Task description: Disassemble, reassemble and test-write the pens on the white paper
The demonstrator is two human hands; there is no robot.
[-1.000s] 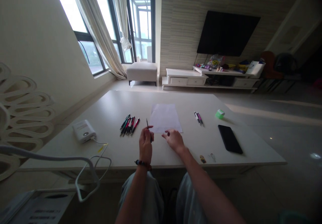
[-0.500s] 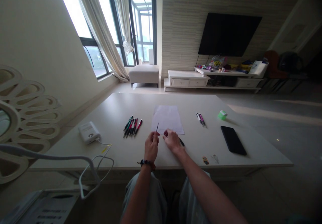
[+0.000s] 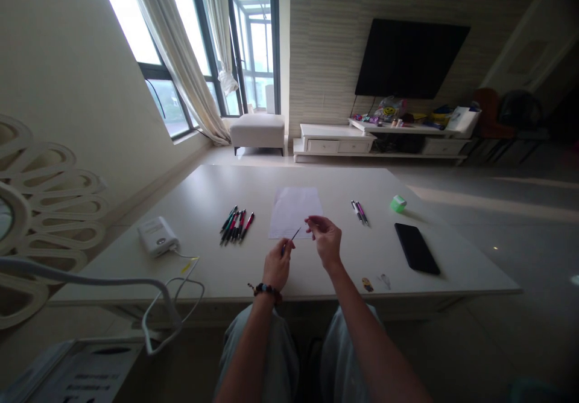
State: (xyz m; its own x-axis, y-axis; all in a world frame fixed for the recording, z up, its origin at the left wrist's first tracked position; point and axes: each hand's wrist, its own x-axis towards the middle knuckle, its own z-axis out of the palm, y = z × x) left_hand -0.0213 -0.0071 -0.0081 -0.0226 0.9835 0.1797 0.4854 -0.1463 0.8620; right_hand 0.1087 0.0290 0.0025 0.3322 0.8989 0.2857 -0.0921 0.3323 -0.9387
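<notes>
My left hand (image 3: 277,263), a beaded bracelet on its wrist, is closed around a thin dark pen refill (image 3: 296,233) whose slim end points up and to the right. A bit of blue shows at the fingers. Just right of that tip, my right hand (image 3: 326,237) is raised with thumb and finger pinched together; whatever sits in the pinch is too small to make out. Under and beyond both hands lies a sheet of white paper (image 3: 294,207). Several red, green and black pens (image 3: 237,225) lie in a group to the left. Two more pens (image 3: 360,212) rest right of the paper.
On the white table (image 3: 181,201) a white power bank (image 3: 157,237) with a cable stands at left. A black phone (image 3: 416,248), a green-and-white small box (image 3: 398,204) and two small flat pieces (image 3: 367,284) are at right. A television (image 3: 411,59) hangs beyond.
My right hand has risen and moved right, away from the left. The refill in my left hand has tilted from nearly upright toward the right. The black piece beside my right wrist is now hidden.
</notes>
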